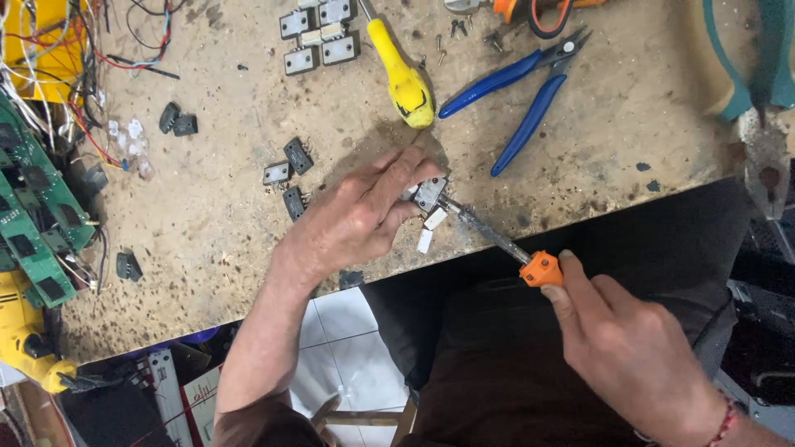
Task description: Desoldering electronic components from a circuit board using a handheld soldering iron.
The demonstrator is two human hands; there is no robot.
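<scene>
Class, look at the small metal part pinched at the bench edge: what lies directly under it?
Under the metal part, held by the left hand, two small white pieces lie on the speckled workbench. The fingers cover whatever lies under its left side.

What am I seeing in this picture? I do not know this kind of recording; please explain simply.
One camera, worn on a person's head, looks down at their bare hands over a worn, speckled wooden workbench. The left hand pinches a small grey metal component at the bench edge. The right hand holds an orange-collared soldering iron, its tip at that component. On the bench lie a yellow-handled screwdriver, blue-handled pliers, similar loose components and green circuit boards.
</scene>
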